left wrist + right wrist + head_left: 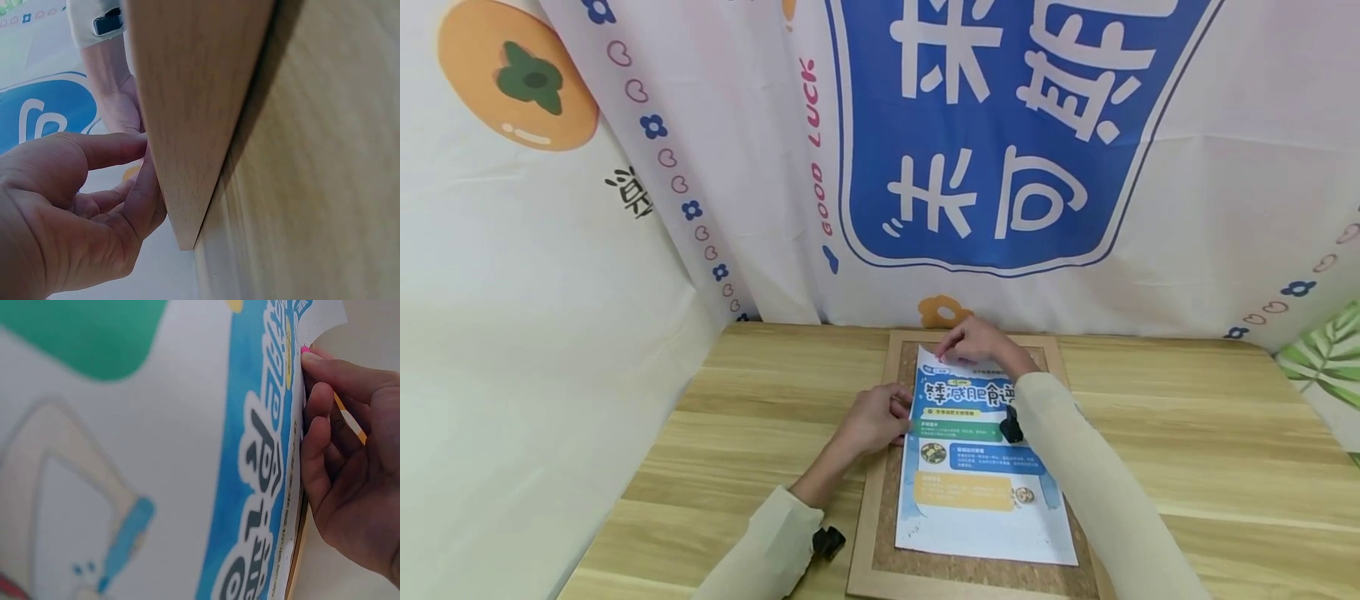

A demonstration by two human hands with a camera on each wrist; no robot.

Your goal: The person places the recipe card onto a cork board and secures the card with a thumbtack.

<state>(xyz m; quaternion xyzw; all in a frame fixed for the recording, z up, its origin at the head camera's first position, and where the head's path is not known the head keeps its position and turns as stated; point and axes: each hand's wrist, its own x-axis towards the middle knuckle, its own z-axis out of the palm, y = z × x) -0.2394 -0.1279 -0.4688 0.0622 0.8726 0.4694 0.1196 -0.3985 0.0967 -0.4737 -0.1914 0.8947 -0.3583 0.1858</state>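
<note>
A printed poster with Chinese lettering and colored boxes lies on a wood-framed corkboard. Near the poster's upper left corner, my right hand pinches a small pink pushpin between thumb and fingertip. That corner of the paper curls up beyond the pin in the right wrist view. My left hand is at the poster's left edge, above the frame's side, with thumb and bent fingers at the paper's margin. In the left wrist view the frame's side hides the tips of the left hand's fingers.
The board lies on a wood-grain table, near its back edge. A printed cloth with a blue sign hangs behind it. Black wrist cameras sit on both cream sleeves, and the right forearm crosses the poster's right side.
</note>
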